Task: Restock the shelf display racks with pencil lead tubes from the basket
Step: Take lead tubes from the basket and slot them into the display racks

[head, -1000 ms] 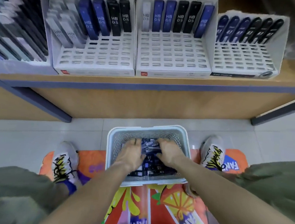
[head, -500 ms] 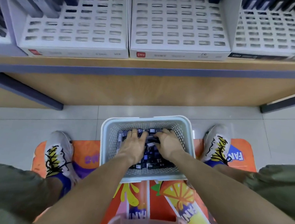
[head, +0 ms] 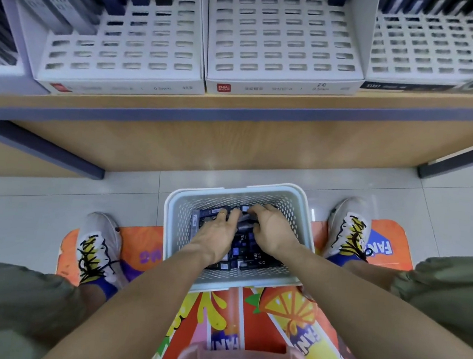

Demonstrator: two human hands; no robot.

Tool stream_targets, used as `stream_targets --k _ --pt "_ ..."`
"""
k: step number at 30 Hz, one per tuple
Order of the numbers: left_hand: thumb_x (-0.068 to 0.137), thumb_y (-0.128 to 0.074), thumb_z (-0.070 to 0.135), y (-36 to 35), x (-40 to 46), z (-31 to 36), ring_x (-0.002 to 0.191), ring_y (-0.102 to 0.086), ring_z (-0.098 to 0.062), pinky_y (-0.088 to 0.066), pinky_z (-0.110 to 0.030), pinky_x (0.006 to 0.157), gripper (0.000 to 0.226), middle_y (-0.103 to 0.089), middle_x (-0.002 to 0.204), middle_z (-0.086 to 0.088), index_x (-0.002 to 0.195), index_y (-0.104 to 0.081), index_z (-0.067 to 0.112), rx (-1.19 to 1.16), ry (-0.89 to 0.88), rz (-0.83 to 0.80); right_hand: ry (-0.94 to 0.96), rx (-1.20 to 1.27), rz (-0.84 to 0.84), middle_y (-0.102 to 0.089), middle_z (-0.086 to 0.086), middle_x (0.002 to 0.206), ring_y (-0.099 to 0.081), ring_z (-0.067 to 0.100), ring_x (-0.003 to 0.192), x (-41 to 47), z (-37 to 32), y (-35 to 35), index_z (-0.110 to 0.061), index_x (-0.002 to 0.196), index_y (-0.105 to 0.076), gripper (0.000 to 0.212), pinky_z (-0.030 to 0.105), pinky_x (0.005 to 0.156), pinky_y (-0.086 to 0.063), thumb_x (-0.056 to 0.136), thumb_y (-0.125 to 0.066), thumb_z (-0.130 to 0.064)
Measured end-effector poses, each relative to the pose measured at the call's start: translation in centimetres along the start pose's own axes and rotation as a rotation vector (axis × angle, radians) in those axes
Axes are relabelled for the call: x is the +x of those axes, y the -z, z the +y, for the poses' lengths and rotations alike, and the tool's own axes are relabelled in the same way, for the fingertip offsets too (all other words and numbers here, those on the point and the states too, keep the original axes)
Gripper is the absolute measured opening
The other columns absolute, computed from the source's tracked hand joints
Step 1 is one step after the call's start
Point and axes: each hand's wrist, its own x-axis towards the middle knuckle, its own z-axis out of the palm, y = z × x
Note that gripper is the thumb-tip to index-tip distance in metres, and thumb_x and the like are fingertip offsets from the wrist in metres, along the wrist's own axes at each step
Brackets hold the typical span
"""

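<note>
Both hands down in the basket (head: pixel 172 225) — left hand (head: pixel 219 233) and right hand (head: pixel 272 232) curled onto the pencil lead tubes (head: pixel 251 256), grip unclear — racks (head: pixel 281 77) straight ahead, above.

basket (head: pixel 306 214) on mat (head: pixel 381 243) between two shoes, racks (head: pixel 284 77) on shelf (head: pixel 236 105) behind, tubes (head: pixel 254 256) in basket

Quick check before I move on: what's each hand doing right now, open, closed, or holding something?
Left hand: in the basket, fingers on the lead tubes; grip cannot be told.
Right hand: fingers curled into the tubes; grip cannot be told.
</note>
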Motion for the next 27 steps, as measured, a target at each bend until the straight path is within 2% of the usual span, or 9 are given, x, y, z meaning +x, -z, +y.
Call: stream_targets --k 5,8,10,12,15,19,21,24,27 --pt "0.106 -0.042 0.010 1.5 -1.8 0.1 0.090 -0.058 -0.028 -0.050 -0.042 0.082 0.029 -0.053 0.113 -0.011 0.133 -0.034 0.018 -0.067 -0.002 0.030 -0.038 0.076 0.041 -0.054 0.017 0.140 -0.054 0.034 0.126 -1.5 -1.1 1.9 -0.009 0.145 -0.047 0.052 0.037 0.107 -0.044 0.094 -0.053 -0.007" --pt "0.111 -0.032 0.027 3.7 -3.8 0.7 0.086 -0.060 -0.020 -0.049 -0.034 0.074 0.023 -0.055 0.106 -0.007 0.129 -0.041 0.017 -0.285 0.034 0.057 -0.074 0.081 -0.010 -0.059 0.014 0.141 -0.058 0.032 0.126 -2.7 -1.6 3.7 -0.011 0.142 -0.054 0.045 0.034 0.105 -0.046 0.097 -0.054 -0.013" --pt "0.111 -0.033 0.031 4.9 -5.0 1.1 0.070 -0.065 -0.016 -0.051 -0.029 0.057 0.023 -0.061 0.091 -0.008 0.130 -0.040 0.021 -0.520 0.071 0.028 -0.103 0.176 -0.046 -0.071 0.009 0.123 -0.066 0.027 0.113 -3.8 -2.4 5.2 -0.013 0.125 -0.068 0.030 0.030 0.096 -0.052 0.098 -0.056 -0.012" --pt "0.110 -0.036 0.032 6.2 -6.1 1.5 0.054 -0.063 -0.019 -0.050 -0.033 0.050 0.021 -0.065 0.071 -0.010 0.129 -0.041 0.023 -0.707 0.106 0.003 -0.139 0.348 -0.046 -0.074 0.004 0.090 -0.070 0.020 0.082 -5.0 -3.6 7.0 -0.017 0.105 -0.072 0.021 0.029 0.076 -0.057 0.097 -0.056 -0.005" --pt "0.109 -0.040 0.034 9.3 -7.8 2.9 0.039 -0.048 -0.022 -0.038 -0.028 0.045 0.019 -0.058 0.056 -0.008 0.124 -0.045 0.023 -0.894 0.115 0.028 -0.150 0.577 -0.038 -0.068 0.003 0.072 -0.058 0.012 0.059 -7.7 -6.5 11.0 -0.014 0.104 -0.066 0.021 0.023 0.054 -0.048 0.094 -0.054 0.001" --pt "0.108 -0.045 0.027 15.9 -10.3 5.3 0.037 -0.043 -0.016 -0.027 -0.021 0.036 0.012 -0.047 0.061 -0.005 0.104 -0.052 0.018 -1.062 0.083 0.242 0.024 0.639 -0.033 -0.074 0.008 0.090 -0.060 0.016 0.069 -11.0 -11.0 17.4 -0.018 0.110 -0.065 0.024 0.031 0.061 -0.046 0.090 -0.062 -0.003" --pt "0.108 -0.046 0.029 19.6 -11.9 6.3 0.036 -0.041 -0.014 -0.025 -0.020 0.037 0.018 -0.048 0.065 -0.005 0.098 -0.050 0.015 -1.084 0.021 0.317 0.094 0.645 -0.024 -0.070 0.010 0.086 -0.059 0.019 0.071 -12.3 -13.2 20.6 -0.016 0.111 -0.066 0.027 0.033 0.065 -0.046 0.087 -0.071 -0.004" --pt "0.108 -0.045 0.040 24.6 -14.6 7.3 0.032 -0.033 -0.012 -0.021 -0.016 0.036 0.031 -0.045 0.049 0.000 0.093 -0.047 0.013 -1.090 -0.043 0.406 0.174 0.686 0.002 -0.069 0.009 0.085 -0.060 0.020 0.074 -13.9 -16.2 24.5 -0.016 0.109 -0.070 0.029 0.033 0.071 -0.047 0.085 -0.076 -0.003" --pt "0.106 -0.042 0.049 28.7 -16.3 7.4 0.032 -0.029 -0.015 -0.020 -0.020 0.037 0.040 -0.039 0.044 -0.003 0.093 -0.046 0.011 -1.050 -0.114 0.452 0.263 0.784 0.002 -0.069 0.002 0.074 -0.057 0.014 0.064 -14.6 -18.6 27.7 -0.014 0.105 -0.074 0.016 0.026 0.062 -0.045 0.092 -0.071 -0.005"
